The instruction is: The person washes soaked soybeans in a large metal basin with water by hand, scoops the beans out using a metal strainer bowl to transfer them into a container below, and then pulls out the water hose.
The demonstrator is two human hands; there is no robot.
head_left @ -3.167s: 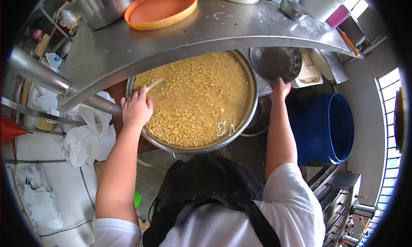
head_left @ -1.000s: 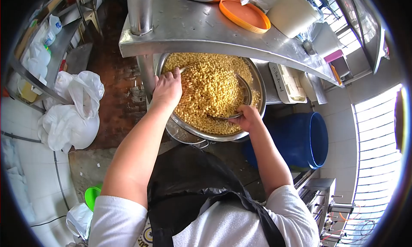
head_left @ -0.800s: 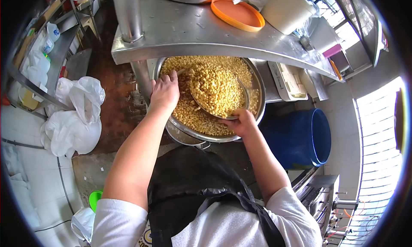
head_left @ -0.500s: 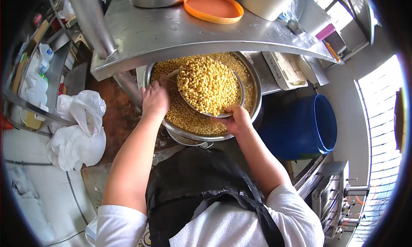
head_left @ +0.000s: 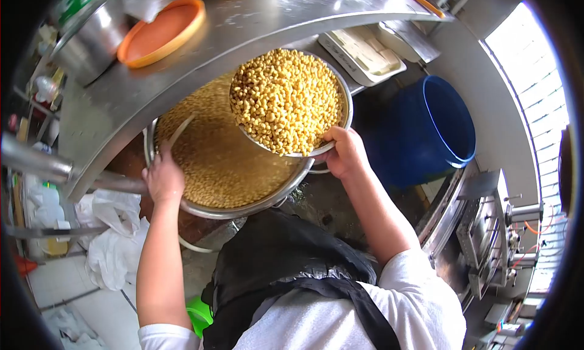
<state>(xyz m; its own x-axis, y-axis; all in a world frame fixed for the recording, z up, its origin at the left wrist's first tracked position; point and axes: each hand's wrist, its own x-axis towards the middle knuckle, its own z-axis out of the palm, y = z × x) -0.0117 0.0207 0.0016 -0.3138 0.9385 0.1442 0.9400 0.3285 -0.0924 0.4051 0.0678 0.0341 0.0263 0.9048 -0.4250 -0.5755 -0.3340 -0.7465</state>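
Observation:
My right hand (head_left: 344, 152) grips the near right rim of a round metal bowl (head_left: 349, 103), its fingers under the edge. The bowl is heaped with yellow beans (head_left: 286, 100) that look like soaked soybeans. It is held above the right part of a large round metal tub (head_left: 228, 213), where more beans lie in cloudy liquid. My left hand (head_left: 164, 176) is at the tub's left side, closed on a pale, thin curved piece (head_left: 181, 131). That piece reaches over the beans; its full shape is hidden.
A metal shelf (head_left: 243, 36) overhangs the tub's far side, with an orange lid (head_left: 163, 32) and a metal pot (head_left: 94, 42) on it. To the right stand a white tray (head_left: 362, 58) and a blue barrel (head_left: 420, 131). White bags (head_left: 115, 246) lie at left.
My right hand has lifted the heaped bowl off the beans in the tub and moved it rightward. My left hand has drawn away from the bowl to the left. The view has turned.

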